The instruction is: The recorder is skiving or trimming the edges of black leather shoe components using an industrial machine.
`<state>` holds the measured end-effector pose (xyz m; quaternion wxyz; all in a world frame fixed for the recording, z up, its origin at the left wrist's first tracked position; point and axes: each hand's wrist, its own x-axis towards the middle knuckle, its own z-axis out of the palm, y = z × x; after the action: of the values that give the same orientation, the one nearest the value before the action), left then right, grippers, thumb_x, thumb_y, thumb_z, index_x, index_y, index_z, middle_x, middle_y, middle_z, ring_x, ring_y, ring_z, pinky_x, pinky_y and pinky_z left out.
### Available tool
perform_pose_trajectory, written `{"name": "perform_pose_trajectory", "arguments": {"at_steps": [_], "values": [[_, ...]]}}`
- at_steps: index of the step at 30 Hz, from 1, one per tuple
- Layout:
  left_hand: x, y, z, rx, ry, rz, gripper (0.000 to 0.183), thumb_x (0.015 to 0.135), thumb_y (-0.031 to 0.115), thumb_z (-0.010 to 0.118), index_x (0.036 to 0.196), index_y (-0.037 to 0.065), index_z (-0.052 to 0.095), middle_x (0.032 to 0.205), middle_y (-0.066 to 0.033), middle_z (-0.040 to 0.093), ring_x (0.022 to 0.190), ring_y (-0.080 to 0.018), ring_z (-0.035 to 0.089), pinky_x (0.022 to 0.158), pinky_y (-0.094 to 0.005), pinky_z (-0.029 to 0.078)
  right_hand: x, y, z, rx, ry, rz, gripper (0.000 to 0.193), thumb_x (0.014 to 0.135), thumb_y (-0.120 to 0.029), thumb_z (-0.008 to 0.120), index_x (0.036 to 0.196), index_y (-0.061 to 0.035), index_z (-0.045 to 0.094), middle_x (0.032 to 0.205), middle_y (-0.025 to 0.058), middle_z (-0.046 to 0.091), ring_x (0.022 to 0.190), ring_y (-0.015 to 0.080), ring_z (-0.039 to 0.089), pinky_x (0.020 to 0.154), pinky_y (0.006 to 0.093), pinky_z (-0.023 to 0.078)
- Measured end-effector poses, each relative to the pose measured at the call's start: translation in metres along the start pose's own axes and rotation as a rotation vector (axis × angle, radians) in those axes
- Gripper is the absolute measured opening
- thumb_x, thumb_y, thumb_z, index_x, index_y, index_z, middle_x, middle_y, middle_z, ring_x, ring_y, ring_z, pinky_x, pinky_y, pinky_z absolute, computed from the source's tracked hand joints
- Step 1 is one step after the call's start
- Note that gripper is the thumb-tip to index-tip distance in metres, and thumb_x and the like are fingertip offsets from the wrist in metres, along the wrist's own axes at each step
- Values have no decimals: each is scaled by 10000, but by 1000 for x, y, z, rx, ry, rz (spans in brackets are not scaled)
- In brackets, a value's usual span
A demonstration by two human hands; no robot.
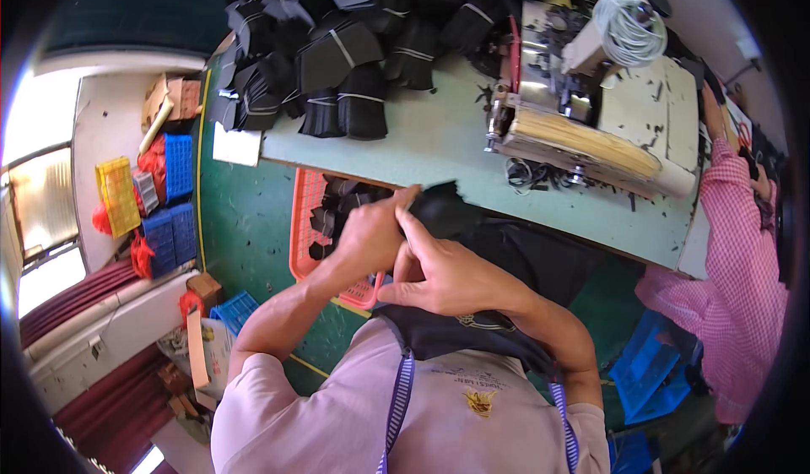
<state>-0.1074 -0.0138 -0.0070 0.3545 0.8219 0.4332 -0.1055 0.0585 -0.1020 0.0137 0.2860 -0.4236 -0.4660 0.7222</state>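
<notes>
In front of my chest, both hands meet above the table's near edge. My left hand (371, 236) is closed, its fingertips at the left edge of a thin black cut piece (440, 207) with a jagged top edge. Across it lies my right hand (460, 278), its index finger stretched to the left hand and its thumb held apart. The right hand's other fingers are partly hidden. A dark apron (456, 332) with striped straps covers my front. Below my left forearm stands an orange-pink basket (300, 236) holding dark pieces.
On the pale table (405, 149) lie tied bundles of black pieces (342, 56). A sewing machine (582, 128) stands at right, with coiled pale cord (629, 28) on top. A co-worker in a pink checked sleeve (726, 195) is at far right, near a blue crate (650, 368).
</notes>
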Motion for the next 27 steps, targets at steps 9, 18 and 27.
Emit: {"name": "perform_pose_trajectory", "arguments": {"at_steps": [9,18,27], "values": [[-37,-175,-4,173,101,-146,678,762,238,764,1363,13,545,1276,-234,615,1181,-362,605,1019,-420,469,73,83,3,-71,450,-80,419,904,-242,704,1220,-5,563,1105,193,629,929,278,698,812,372,549],[102,-120,-94,-315,776,-73,811,829,359,774,1478,41,406,1403,-220,498,1279,-375,504,1050,-463,436,113,98,-33,-68,631,7,476,940,-236,660,1330,-24,489,1210,196,641,971,289,691,839,387,547],[158,-125,-128,4,713,-167,940,655,383,870,1434,39,471,1338,-237,458,1281,-385,449,1101,-447,378,113,105,-37,-6,634,66,453,938,-216,658,1322,-29,508,1185,165,652,930,249,676,828,366,540]]}}
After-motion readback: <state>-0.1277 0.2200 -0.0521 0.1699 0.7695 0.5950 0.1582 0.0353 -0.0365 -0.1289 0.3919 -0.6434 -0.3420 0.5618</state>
